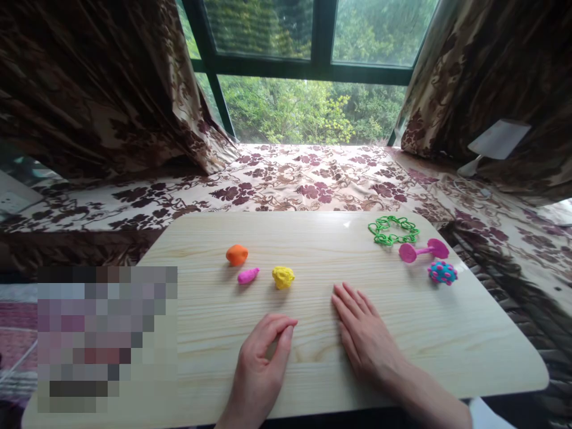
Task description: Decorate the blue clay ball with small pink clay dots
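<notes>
My left hand (263, 357) rests on the light wooden table (447, 333) near its front edge, fingers curled loosely with nothing in them. My right hand (364, 333) lies flat beside it, fingers stretched out and together. Beyond the left hand sit three lumps of clay: an orange one (236, 254), a small pink one (248, 275) and a yellow one (283, 277). The yellow lump is nearest to both hands. Neither hand touches any clay.
At the table's far right lie a green chain ring (393, 230), a magenta dumbbell-shaped toy (422, 250) and a blue ball with pink spots (442, 272). A floral cloth (290, 179) covers the ledge behind, below a window (313, 59) with brown curtains. A blurred patch (107, 336) hides the table's left front.
</notes>
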A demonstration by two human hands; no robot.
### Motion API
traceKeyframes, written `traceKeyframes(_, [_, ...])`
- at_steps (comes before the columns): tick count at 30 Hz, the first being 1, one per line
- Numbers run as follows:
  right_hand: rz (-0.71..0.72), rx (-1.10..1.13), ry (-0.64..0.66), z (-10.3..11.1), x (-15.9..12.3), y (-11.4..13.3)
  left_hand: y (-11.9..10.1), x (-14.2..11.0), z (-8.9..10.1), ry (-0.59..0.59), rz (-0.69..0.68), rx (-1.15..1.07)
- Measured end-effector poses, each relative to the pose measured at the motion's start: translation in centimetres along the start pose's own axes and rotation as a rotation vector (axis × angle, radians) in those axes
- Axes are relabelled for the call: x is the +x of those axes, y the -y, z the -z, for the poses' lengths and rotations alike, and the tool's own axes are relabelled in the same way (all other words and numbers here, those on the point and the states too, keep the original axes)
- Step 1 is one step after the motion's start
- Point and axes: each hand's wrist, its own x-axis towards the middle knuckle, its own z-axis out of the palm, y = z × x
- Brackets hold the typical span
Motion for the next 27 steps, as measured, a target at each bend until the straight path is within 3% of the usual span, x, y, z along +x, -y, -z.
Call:
traceKeyframes(2, [0.033,-0.02,0.02,-0.1,-2.9,0.7,0.1,0.1,0.0,0.0,-0.007,0.004])
traceKeyframes(4, [0.075,-0.001,0.048,-0.2,-3.5,1.8,0.2,0.1,-0.1,0.0,-0.015,0.007])
traceKeyframes(7, [0.073,0.061,0.025,-0.4,0.0,2.9,0.2,0.0,-0.2,0.0,-0.019,0.003])
traceKeyframes(10, [-0.081,0.077,-0.03,-0.4,4.2,2.4,0.1,-0.1,-0.2,-0.002,-0.011,0.005])
traceKeyframes(12, [-0.099,0.064,-0.024,-0.3,4.6,1.5,0.1,-0.2,-0.2,-0.008,-0.006,0.013])
traceKeyframes(18, [0.071,-0.036,0.048,0.2,-4.1,1.2,0.2,-0.2,-0.2,-0.014,-0.007,0.021])
traceKeyframes(20, [0.098,-0.034,0.07,0.1,-5.0,2.3,0.2,-0.1,-0.2,-0.012,-0.006,0.018])
traceKeyframes(22, [0.078,-0.005,0.066,-0.2,-3.3,3.4,0.2,-0.1,-0.3,-0.008,-0.006,0.017])
traceKeyframes(24, [0.025,0.037,0.028,-0.5,0.1,3.9,0.1,0.0,-0.4,-0.001,-0.009,0.012])
traceKeyframes(27, [-0.032,0.076,-0.017,-0.6,5.2,2.9,0.0,0.0,-0.4,0.001,-0.009,0.01])
